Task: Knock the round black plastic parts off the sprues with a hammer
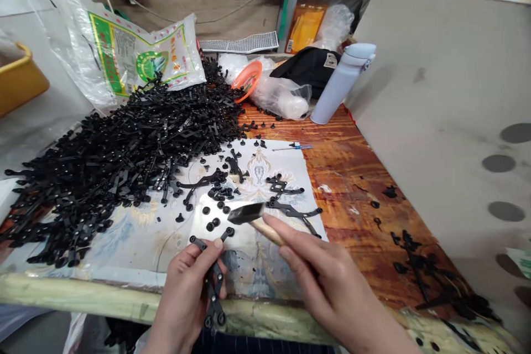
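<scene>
My left hand (194, 276) is closed around a black jointed linkage (214, 287), whose two upper arms stick out above the fingers and whose lower end hangs near the table's front edge. In my right hand (307, 265) is a hammer (248, 213) with a dark head and a wooden handle. The hammer head is raised just above and right of the linkage's upper end. Beneath it lies a pale plate (199, 227) with several black round caps (209, 226). More black linkages (294, 210) rest on the patterned cloth to the right.
A large heap of black parts (136, 144) covers the left and back. Behind stand a printed plastic bag (145, 58), an orange dish (248, 80) and a pale blue bottle (342, 86). A grey panel (448, 88) borders the right. Loose parts (418, 260) lie front right.
</scene>
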Demonstrator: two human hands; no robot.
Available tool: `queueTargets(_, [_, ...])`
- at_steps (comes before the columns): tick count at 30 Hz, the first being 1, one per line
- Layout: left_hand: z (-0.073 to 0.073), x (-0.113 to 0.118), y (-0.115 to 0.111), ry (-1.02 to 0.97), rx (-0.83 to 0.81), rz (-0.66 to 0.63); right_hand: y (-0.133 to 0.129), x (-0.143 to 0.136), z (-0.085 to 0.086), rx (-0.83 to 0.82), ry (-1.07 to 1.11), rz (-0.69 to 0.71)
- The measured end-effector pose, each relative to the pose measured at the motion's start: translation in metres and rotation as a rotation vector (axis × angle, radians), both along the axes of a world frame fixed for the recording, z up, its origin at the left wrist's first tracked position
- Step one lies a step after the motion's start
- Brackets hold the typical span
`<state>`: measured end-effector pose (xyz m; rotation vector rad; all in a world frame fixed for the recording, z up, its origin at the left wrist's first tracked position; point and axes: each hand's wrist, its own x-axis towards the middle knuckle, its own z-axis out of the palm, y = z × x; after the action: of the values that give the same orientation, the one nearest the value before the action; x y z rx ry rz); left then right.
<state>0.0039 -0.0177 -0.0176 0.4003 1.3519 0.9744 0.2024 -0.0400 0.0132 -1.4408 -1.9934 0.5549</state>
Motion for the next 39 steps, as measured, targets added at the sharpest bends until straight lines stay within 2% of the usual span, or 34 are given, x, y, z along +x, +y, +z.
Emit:
queueTargets(3, [-0.001,0.001,0.000,-0.015,0.002,0.010,0.002,-0.002,-0.001,0.102,0.050,-0.003])
queueTargets(8, [-0.003,0.001,-0.001,-0.001,-0.004,0.021,0.006,-0.009,-0.009,-0.054,-0.182,0.081])
queueTargets(13, [-0.003,0.001,-0.002,0.011,-0.008,0.028,0.006,-0.009,-0.007,0.004,-0.092,0.033])
queueTargets(17, [-0.003,0.001,-0.002,0.038,-0.015,0.016,0.002,-0.007,-0.013,-0.060,-0.211,0.050])
queueTargets(23, [-0.003,-0.001,0.000,0.095,-0.001,-0.039,-0.002,-0.010,-0.015,-0.070,-0.176,0.033])
queueTargets(27, [0.004,-0.008,-0.001,0.141,-0.018,-0.167,0.003,-0.003,-0.016,-0.155,-0.160,0.017])
queueTargets(30, [0.013,-0.016,-0.003,0.197,0.043,-0.270,0.007,0.010,-0.018,-0.098,-0.102,-0.134])
queueTargets(32, [0.019,-0.019,-0.001,0.243,0.095,-0.367,0.007,0.016,-0.021,-0.073,-0.204,-0.235])
queueTargets(35, [0.024,-0.017,0.008,0.271,0.023,-0.548,0.003,0.017,-0.029,-0.086,-0.432,-0.288])
queueTargets(39, [0.023,-0.007,0.023,0.332,-0.054,-0.647,0.000,0.013,-0.039,-0.101,-0.421,-0.284])
